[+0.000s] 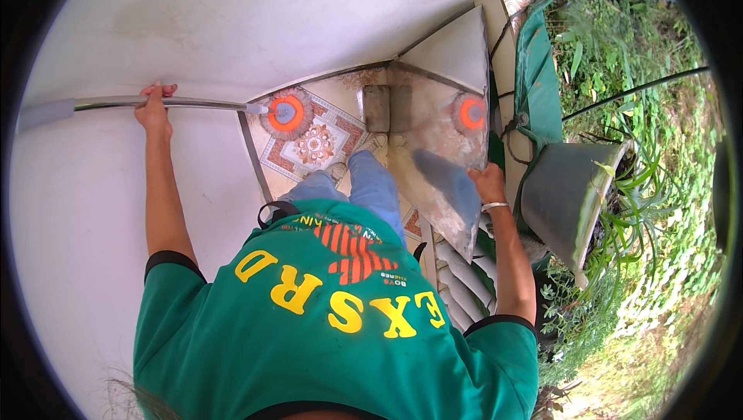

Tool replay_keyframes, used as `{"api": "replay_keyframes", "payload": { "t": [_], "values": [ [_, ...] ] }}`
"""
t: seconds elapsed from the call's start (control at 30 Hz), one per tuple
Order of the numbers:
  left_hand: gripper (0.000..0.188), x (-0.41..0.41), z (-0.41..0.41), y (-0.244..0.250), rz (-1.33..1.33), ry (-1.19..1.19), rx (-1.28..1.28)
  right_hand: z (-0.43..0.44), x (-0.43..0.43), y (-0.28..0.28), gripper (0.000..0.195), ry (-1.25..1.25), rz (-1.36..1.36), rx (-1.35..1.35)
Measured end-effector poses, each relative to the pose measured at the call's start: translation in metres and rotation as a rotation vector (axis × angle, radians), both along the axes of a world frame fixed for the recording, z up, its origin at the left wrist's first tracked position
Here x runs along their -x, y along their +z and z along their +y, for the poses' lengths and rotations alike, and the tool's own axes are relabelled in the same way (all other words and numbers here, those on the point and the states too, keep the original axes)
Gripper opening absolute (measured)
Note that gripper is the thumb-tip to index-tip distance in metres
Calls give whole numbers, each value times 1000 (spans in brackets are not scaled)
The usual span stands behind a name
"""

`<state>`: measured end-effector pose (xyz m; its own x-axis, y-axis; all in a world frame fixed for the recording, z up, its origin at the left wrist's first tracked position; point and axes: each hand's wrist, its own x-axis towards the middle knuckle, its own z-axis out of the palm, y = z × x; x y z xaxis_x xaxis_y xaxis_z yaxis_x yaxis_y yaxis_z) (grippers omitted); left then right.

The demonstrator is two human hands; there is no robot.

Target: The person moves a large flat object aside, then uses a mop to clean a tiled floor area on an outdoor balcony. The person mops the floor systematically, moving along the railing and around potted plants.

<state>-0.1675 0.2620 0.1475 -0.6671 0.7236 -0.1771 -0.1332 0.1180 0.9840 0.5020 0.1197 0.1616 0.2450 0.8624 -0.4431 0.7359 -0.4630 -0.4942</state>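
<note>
On the left, my left hand (155, 108) grips the metal pole (203, 103) of a round brush with an orange ring. The brush head (286, 113) rests on the patterned floor tiles near the wall corner. My right hand (489, 183) holds the edge of a large reflective panel (441, 147), which leans beside my legs and mirrors the brush and floor. A bracelet is on the right wrist. At the panel's foot lies a grey block-like thing (377, 108), whose kind I cannot tell, with its reflection beside it.
White walls (244, 20) meet the tiled floor (316, 144) ahead and to the left. A ledge with balusters (464, 281), a green tarpaulin (534, 72) tied with dark cord, and a grey planter (566, 194) with spiky leaves stand at the right, with greenery beyond.
</note>
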Motion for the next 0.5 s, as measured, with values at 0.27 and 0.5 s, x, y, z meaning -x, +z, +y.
{"api": "replay_keyframes", "payload": {
  "t": [0.27,0.5],
  "values": [
    [11,-5,-1,7,13,33,28,-2,-18,-2,32,-49,57,-109],
    [11,-3,4,1,5,23,-4,-4,-21,5,30,-78,-250,-214]
  ]
}}
